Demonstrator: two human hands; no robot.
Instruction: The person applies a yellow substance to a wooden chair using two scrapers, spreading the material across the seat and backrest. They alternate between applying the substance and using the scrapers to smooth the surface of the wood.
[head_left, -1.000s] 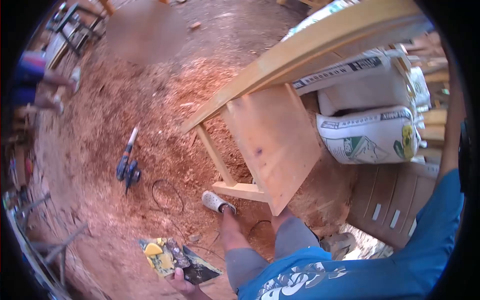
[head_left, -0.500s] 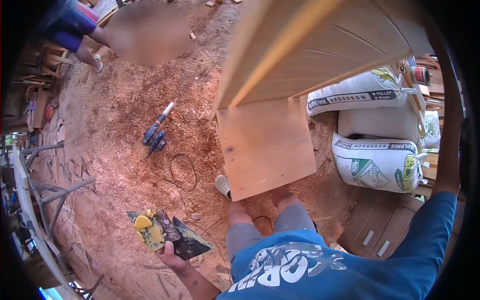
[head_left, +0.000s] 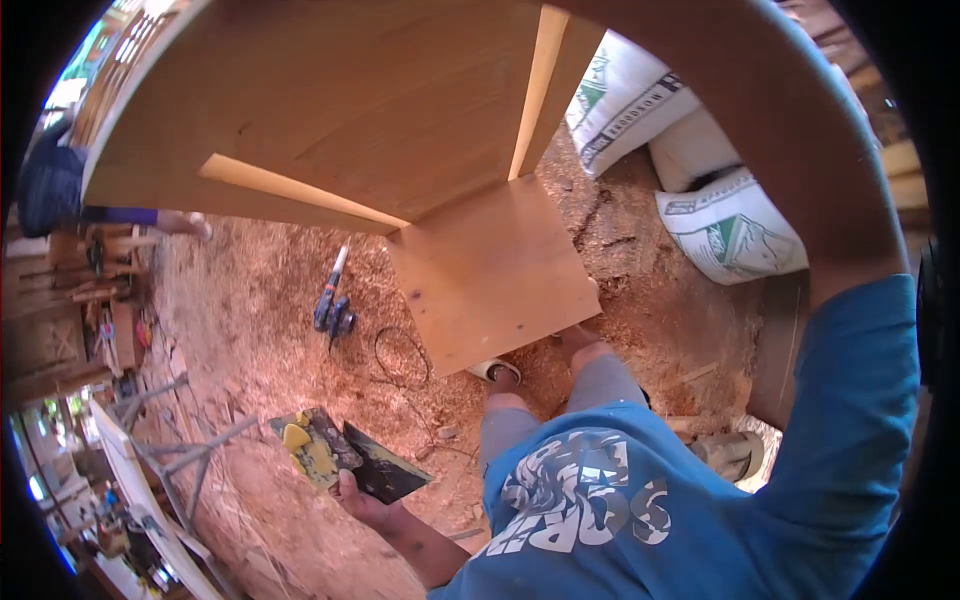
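Note:
My left hand (head_left: pixel 362 502) grips a dark putty board (head_left: pixel 318 452) smeared with yellow putty (head_left: pixel 297 437), thumb on top. A dark triangular plate (head_left: pixel 385 470) sticks out beside it from the same grip. My right arm (head_left: pixel 790 130) stretches up and across the top of the view, toward a tall wooden cabinet piece (head_left: pixel 380 100); the hand itself is beyond the frame. That piece has pale wooden strips along its edges and a flat square panel (head_left: pixel 490 275) at its lower end, just in front of my legs.
A blower (head_left: pixel 333 310) with a cable lies on the sawdust-covered ground (head_left: pixel 240 330). White printed sacks (head_left: pixel 735 225) are stacked at the right. Rough branch supports (head_left: pixel 190 450) stand at the left. Another person (head_left: pixel 50 180) is at the far left edge.
My view has turned, and the cabinet piece now spreads farther left across the top. My right arm has swung up and inward over the sacks. The putty board stays in my left hand.

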